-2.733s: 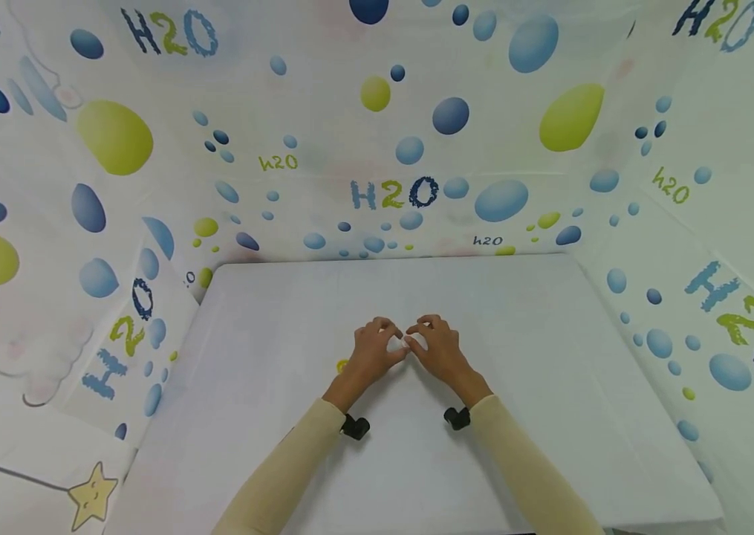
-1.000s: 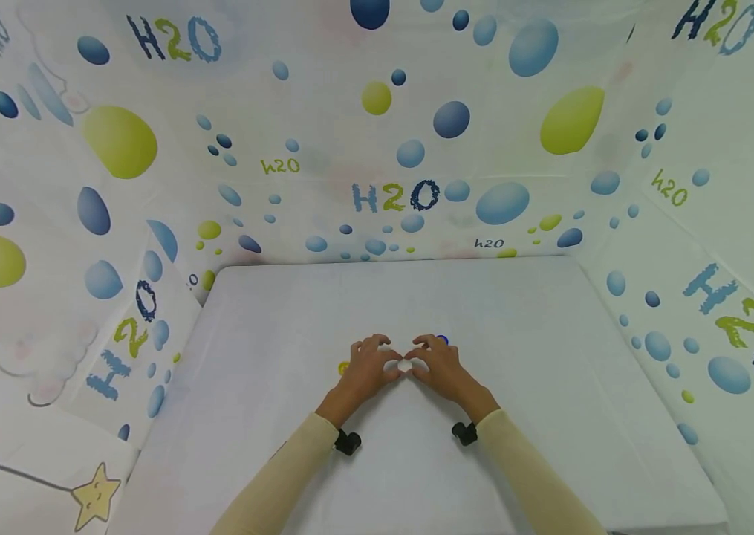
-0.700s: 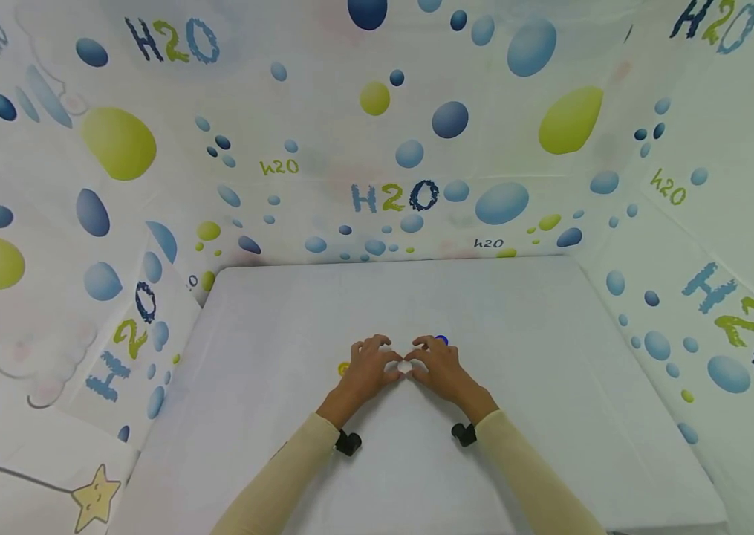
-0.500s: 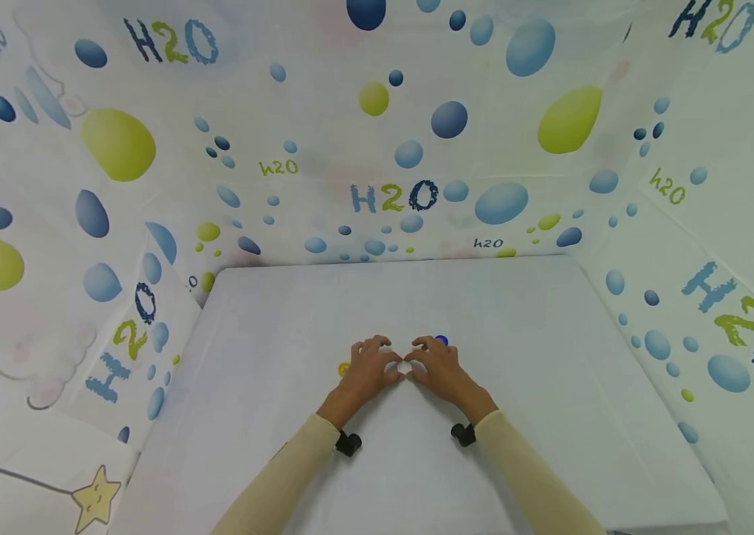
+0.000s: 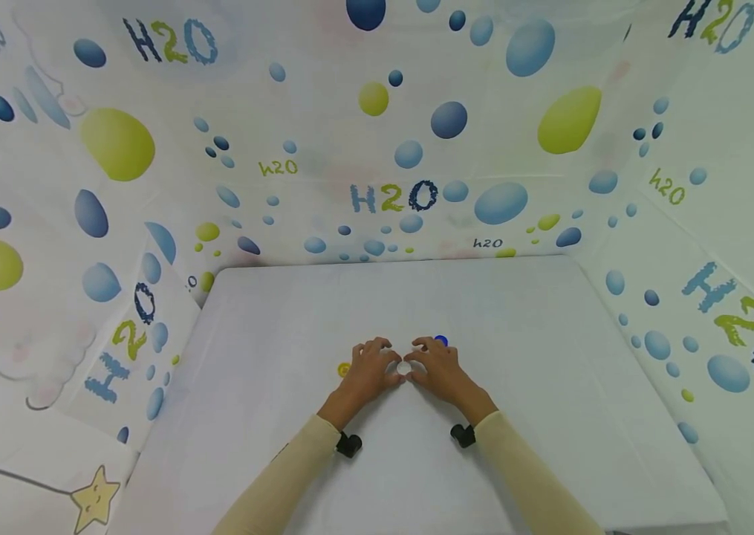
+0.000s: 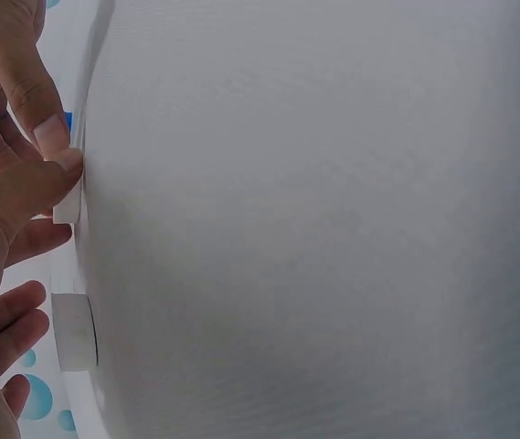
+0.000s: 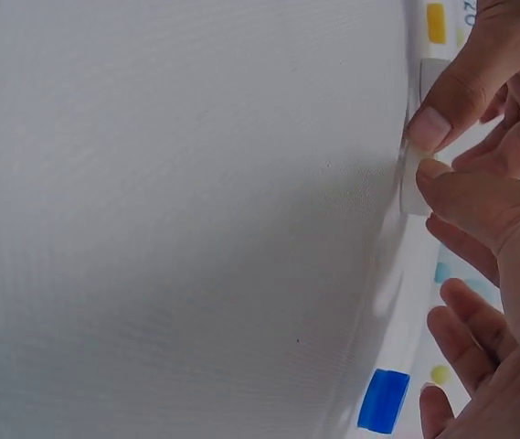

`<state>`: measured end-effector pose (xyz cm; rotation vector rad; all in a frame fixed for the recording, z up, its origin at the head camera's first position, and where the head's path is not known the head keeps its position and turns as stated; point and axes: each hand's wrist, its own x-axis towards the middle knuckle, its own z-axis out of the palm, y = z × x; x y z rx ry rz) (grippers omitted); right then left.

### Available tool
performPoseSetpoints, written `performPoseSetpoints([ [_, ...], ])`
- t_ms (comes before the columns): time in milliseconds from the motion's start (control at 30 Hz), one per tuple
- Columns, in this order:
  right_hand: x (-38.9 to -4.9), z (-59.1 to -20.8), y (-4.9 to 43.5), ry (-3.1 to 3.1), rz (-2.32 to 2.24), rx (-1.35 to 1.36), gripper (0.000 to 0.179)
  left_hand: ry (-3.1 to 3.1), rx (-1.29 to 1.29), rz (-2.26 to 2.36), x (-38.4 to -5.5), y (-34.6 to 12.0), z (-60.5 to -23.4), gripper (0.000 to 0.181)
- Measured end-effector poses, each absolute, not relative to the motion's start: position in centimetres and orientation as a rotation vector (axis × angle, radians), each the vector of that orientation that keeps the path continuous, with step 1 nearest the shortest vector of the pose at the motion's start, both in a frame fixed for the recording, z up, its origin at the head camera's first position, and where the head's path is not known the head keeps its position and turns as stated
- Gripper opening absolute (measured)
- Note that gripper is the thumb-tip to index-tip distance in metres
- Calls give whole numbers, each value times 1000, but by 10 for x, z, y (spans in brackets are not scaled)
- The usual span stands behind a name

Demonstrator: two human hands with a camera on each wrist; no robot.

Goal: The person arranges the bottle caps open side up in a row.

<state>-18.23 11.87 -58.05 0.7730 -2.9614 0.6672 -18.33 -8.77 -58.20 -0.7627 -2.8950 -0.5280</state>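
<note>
In the head view, both hands meet over a small white roll (image 5: pixel 404 368), which looks like a roll of tape. My left hand (image 5: pixel 371 369) grips its left side with thumb and index finger. From the other side, my right hand (image 5: pixel 439 368) holds it the same way. Both wrist views show the thumb tips touching the roll's near side. A yellow roll (image 5: pixel 344 369) lies just left of my left hand. Behind my right hand a blue roll (image 5: pixel 441 340) is partly hidden. A second white roll (image 6: pixel 74 331) stands by my left fingers in the left wrist view.
A white table (image 5: pixel 537 446) spreads around the hands. Its back edge meets a wall covering (image 5: pixel 323 96) printed with bubbles and "H2O". Similar printed sheets hang at the left and right sides.
Since the oldest frame, both hands have come nearer the person with the white roll, and the blue roll has come into view. Over the last second the hands have barely moved.
</note>
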Motion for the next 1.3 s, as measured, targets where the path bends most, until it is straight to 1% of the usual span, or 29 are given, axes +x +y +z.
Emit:
performPoseSetpoints([
  [167,-184,-576,124,-2941,700,752,33,-2894,-761,-557,-185,-84,-580,41],
  [400,-191,-574,135,-2872,784,661,35,-2912,-778,-584,-192,-73,-572,45],
  [700,-200,-571,152,-2851,790,498,44,-3007,-683,-570,-206,-57,-565,54],
  [967,-206,-577,170,-2944,708,395,51,-3041,-702,-563,-220,-44,-565,60],
  [1100,-208,-579,174,-2983,706,374,52,-3071,-669,-589,-225,-38,-566,59],
  [1300,-209,-580,175,-3021,690,341,49,-3089,-609,-649,-232,-29,-569,53],
])
